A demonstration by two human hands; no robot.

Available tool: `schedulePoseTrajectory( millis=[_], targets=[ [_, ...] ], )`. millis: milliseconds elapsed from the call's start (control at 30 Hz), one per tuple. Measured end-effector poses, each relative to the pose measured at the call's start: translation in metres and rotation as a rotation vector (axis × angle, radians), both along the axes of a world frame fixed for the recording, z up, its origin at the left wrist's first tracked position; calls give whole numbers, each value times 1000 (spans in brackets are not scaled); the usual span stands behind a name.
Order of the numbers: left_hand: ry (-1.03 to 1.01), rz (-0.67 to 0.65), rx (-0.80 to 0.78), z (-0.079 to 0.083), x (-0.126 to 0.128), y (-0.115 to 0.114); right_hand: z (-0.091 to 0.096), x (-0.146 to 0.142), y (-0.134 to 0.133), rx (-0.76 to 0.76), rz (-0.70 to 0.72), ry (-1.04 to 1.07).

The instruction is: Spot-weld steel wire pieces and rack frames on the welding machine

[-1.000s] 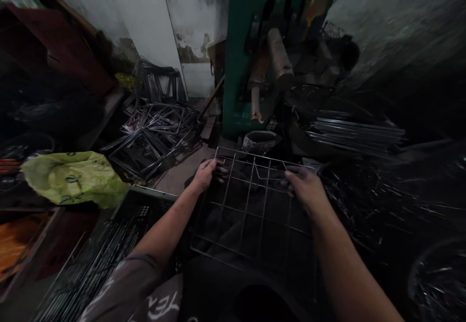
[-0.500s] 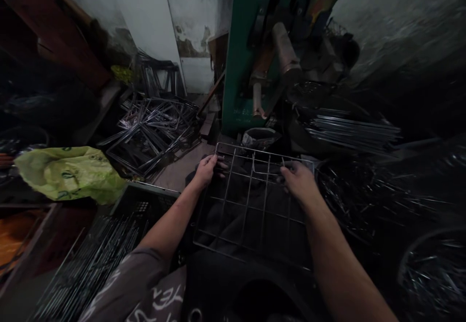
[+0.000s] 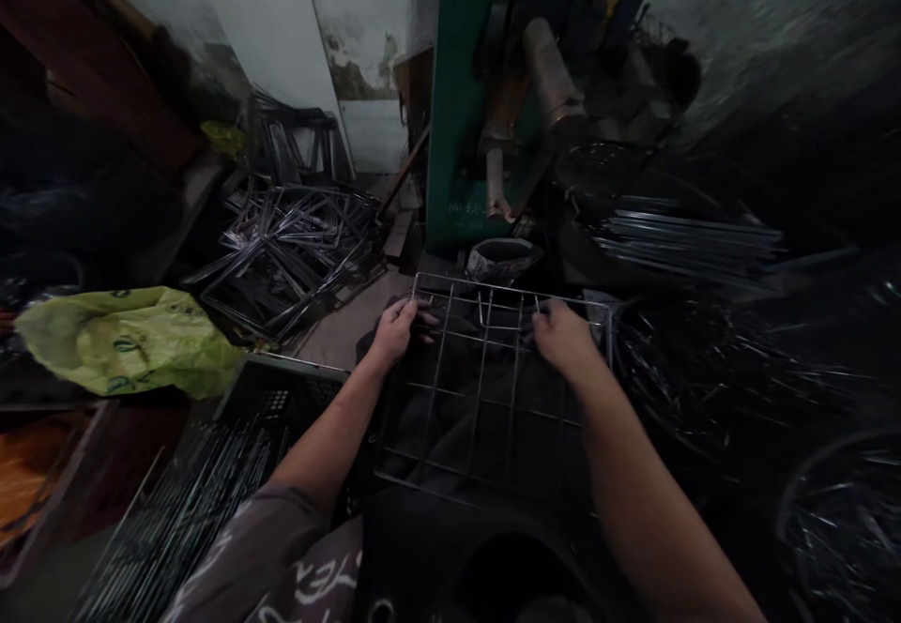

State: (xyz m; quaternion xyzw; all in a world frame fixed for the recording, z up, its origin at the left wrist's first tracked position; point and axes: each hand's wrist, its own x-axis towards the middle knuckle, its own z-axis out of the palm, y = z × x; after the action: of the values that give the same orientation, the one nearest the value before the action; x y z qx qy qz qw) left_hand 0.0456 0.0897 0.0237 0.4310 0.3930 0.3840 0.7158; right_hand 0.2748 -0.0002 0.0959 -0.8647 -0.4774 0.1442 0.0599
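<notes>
A rectangular wire grid point(image 3: 477, 396) lies tilted over my lap, its far edge raised toward the green machine. My left hand point(image 3: 398, 327) is closed on its far left corner, thumb on top. My right hand point(image 3: 563, 337) grips around the far side, right of the middle, where a short wire end stands up between the fingers. A small bent wire piece point(image 3: 485, 315) sits at the grid's far edge between both hands; whether it is fixed there I cannot tell. The near right part of the grid is dark and partly hidden by my right forearm.
Ahead stands a green machine point(image 3: 461, 135) with copper-coloured electrode arms point(image 3: 553, 69). Wire frames point(image 3: 296, 238) lie heaped at left, near a yellow-green bag point(image 3: 127, 341) and a crate point(image 3: 282, 374) by thin rods point(image 3: 190, 501). Metal rods point(image 3: 690, 238) and wire pieces fill the right side.
My right hand has shifted slightly left along the grid's far side. My left hand keeps its corner hold. The view has tilted and moved a little.
</notes>
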Motion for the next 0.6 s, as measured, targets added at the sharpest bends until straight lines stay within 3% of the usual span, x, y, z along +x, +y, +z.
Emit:
schedulePoseTrajectory(
  millis=[133,267,333,500,600],
  targets=[
    [10,-3,-15,2,1,1,-1,10,3,36,-24,72],
    [12,-14,-16,5,0,0,-6,17,2,42,-89,415],
    [18,-16,-15,5,0,0,-9,19,3,42,-115,463],
    [6,-8,-23,6,0,0,-10,6,1,44,-58,32],
    [-30,-20,-55,8,0,0,-9,-9,-4,-3,-54,-92]
  ],
)
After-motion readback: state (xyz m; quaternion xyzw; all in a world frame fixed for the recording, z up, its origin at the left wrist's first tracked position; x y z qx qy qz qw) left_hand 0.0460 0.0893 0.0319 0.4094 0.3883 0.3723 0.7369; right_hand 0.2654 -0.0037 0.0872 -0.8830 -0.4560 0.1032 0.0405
